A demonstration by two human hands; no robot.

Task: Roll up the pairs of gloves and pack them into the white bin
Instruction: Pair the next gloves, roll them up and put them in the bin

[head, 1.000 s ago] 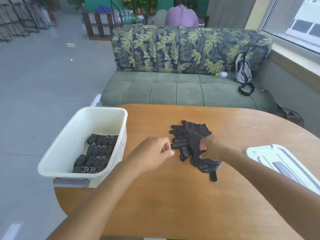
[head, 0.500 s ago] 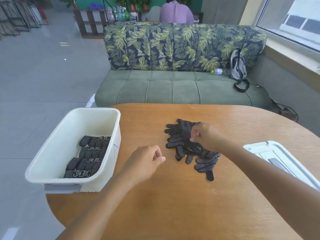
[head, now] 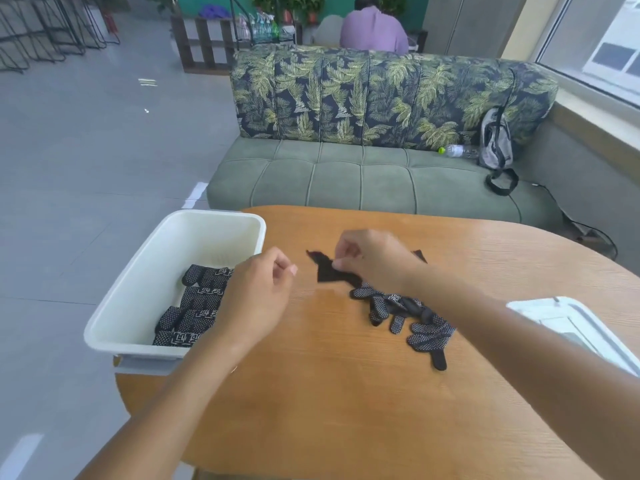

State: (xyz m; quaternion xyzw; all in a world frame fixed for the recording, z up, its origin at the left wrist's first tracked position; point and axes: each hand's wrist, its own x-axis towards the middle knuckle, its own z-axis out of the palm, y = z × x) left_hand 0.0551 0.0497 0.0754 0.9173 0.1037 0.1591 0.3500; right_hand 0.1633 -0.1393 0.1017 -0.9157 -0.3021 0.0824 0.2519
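We see the right hand (head: pixel 372 259) raised over the wooden table (head: pixel 346 393), its thumb and forefinger pinched on the cuff end of a black glove (head: pixel 327 270). The rest of that hand is loosely curled. From the pinch, the dark fabric runs down and toward us into a heap of dotted gloves (head: pixel 405 315) lying on the table just under and to the near side of the right wrist. How many gloves make up the heap we cannot tell; the forearm covers its far edge.

The left hand (head: pixel 256 296) hangs just left of the pinched cuff, apart from it, fingers half curled, thumb and forefinger close but holding nothing. It is not touching the glove.

Directly left of the left hand sits the white bin (head: pixel 138 299), at the table's left edge. Inside it, rolled gloves (head: pixel 197 306) lie in a row along the side nearest the left hand; the hand and wrist hide part of them.

To the right of the right forearm, at the table's edge, lies a white lid (head: pixel 568 327), partly cut off by the frame.

Beyond both hands stands a green sofa (head: pixel 346 174) with a leaf-print back. On its right end lie a grey backpack (head: pixel 495 140) and a plastic bottle (head: pixel 457 151). Behind the sofa a person in a purple top (head: pixel 374 32) sits facing away.
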